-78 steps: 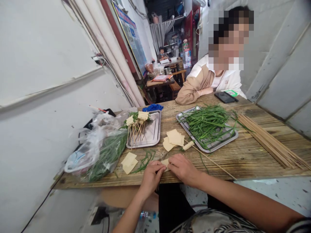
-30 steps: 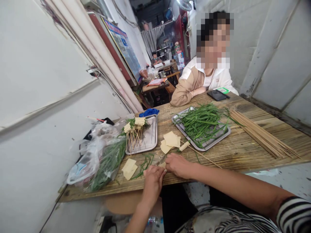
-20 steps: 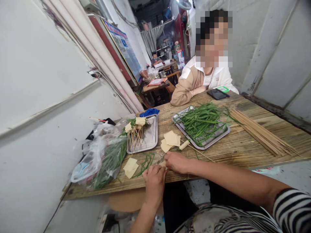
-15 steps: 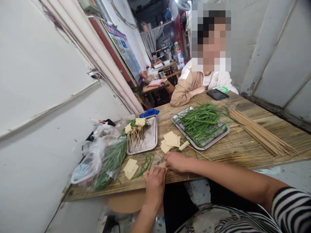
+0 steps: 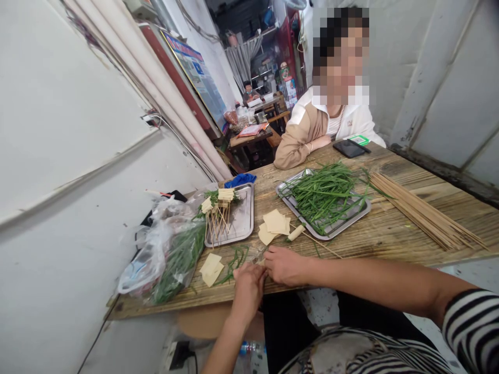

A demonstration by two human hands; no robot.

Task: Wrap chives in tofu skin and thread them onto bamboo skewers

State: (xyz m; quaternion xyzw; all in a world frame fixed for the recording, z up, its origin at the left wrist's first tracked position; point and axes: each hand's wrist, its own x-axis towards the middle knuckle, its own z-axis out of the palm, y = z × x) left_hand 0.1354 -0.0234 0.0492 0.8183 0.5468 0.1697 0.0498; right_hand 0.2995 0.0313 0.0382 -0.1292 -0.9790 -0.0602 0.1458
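Both hands work close to the near edge of the worktop [image 5: 382, 223]. The left hand [image 5: 248, 283] and the right hand [image 5: 286, 266] grasp a pale sheet [image 5: 262, 263] between bent fingertips; the fingers cover most of it, so its fold cannot be verified.

Obstructions noted: cut green stems [image 5: 236, 265] lie just beside the left hand, with loose squares [image 5: 211, 269] further left. Beyond the right hand are a stack of squares [image 5: 276, 222], a pale roll [image 5: 296, 233] and a single stick [image 5: 323, 245].

The near left corner is occupied by a plastic bag [image 5: 181, 259] of greens. Behind it, a metal tray [image 5: 244, 218] carries skewered rolls [image 5: 226, 194]; a blue cloth [image 5: 239, 180] sits at the far edge. A second tray [image 5: 345, 228] bears heaped green stalks [image 5: 323, 195]. A stick bundle [image 5: 424, 210] slants toward the near right corner. At the far edge, a phone [image 5: 351, 148] lies near a seated person's sleeve [image 5: 302, 135].
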